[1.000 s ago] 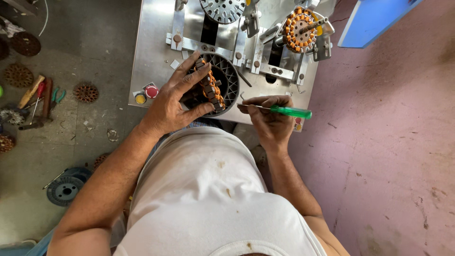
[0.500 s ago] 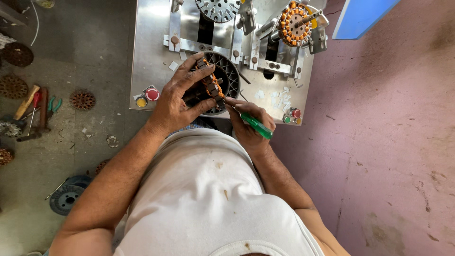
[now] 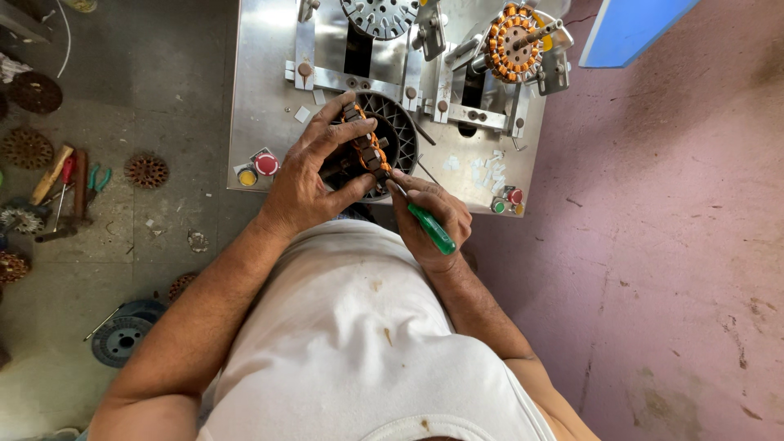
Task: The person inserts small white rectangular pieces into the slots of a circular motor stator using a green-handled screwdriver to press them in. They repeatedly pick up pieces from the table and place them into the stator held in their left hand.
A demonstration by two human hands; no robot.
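1. Left hand point(image 3: 314, 175) is clamped around a round dark stator point(image 3: 371, 147) with orange copper windings, thumb on the near side, fingers curled over the far edge. It's holding the thing tilted up on its edge at the near end of the metal machine table point(image 3: 261, 98).
2. Right hand point(image 3: 433, 216) is closed around a green-handled screwdriver point(image 3: 431, 229), handle pointing back toward the person and the tip end up against the windings, just right of the left thumb. The two hands are nearly touching at the stator.
3. So the stator sits roughly in the middle of the view, over the near edge of the table, just in front of the person's white shirt point(image 3: 359, 343).
4. On the table, far right, there's another stator with orange coils point(image 3: 510, 41) mounted on a fixture, and a bare toothed metal one point(image 3: 380, 15) at the far middle.
5. A red button point(image 3: 266, 163) and a yellow button point(image 3: 247, 176) sit just left of the left hand; a small red and green pair point(image 3: 506, 201) sits to the right of the right hand.
6. Floor on the left is cluttered: rusty round cores point(image 3: 147, 170), a wooden-handled hammer point(image 3: 51, 175), some pliers, and a wire spool point(image 3: 118, 339) down near the person's left elbow.
7. Blue panel point(image 3: 629, 28) pokes in at the far right, over the pinkish floor.
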